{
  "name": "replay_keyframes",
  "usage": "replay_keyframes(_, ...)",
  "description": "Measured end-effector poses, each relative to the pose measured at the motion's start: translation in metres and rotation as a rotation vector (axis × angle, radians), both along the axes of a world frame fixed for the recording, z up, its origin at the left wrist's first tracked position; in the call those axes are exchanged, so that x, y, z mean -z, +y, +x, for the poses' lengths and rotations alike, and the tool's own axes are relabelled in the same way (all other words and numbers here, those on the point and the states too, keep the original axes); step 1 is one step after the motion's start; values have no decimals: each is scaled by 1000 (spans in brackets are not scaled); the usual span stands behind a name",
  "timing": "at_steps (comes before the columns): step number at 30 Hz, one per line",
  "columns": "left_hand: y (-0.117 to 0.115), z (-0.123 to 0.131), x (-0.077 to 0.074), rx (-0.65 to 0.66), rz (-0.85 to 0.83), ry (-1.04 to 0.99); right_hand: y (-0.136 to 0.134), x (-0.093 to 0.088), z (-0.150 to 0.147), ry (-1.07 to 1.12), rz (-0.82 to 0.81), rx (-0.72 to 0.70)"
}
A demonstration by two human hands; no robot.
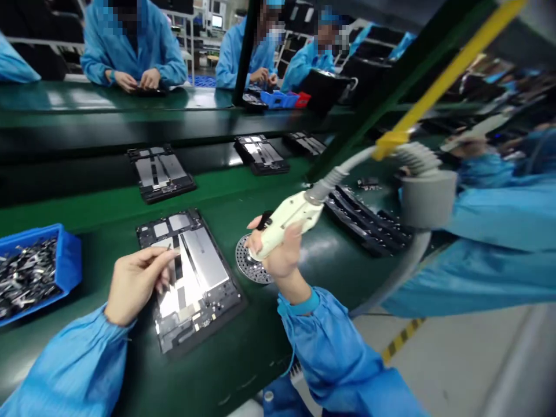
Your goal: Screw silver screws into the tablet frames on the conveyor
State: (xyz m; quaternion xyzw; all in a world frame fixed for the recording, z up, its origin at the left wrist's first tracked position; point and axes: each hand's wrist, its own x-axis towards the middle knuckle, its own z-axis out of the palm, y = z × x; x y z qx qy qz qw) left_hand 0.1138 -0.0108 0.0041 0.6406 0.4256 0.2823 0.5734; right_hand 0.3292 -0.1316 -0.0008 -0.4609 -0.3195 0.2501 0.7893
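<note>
No writing can be read on the open tablet, which lies on the green table. The left hand pinches a tiny part over the tablet's left edge; the part is too small to identify. Right of the tablet, the right hand grips a white electric screwdriver above a round perforated screw tray, half hidden by that hand. Left of the tablet, a blue bin is cut off.

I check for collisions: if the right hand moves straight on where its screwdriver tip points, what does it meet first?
Probably the round perforated metal disc just below the right hand and its cream electric screwdriver; depth is unclear.
</note>
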Motion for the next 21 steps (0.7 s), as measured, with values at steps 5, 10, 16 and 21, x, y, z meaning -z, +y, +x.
replay_keyframes(5, 12, -6, -3, -79, 52, -24, 1, 6, -4, 49, 3, -77)
replay_keyframes(10, 22, -6, 0, -107, -110, -139, 4, 14, -5, 55, 6, -106)
replay_keyframes(16, 30, -6, -6, -145, -185, -141, 5, 18, -7, 49, 8, -153)
replay_keyframes(21, 34, -7, -7, -124, -161, -130, 5, 11, -8, 40, -34, -117)
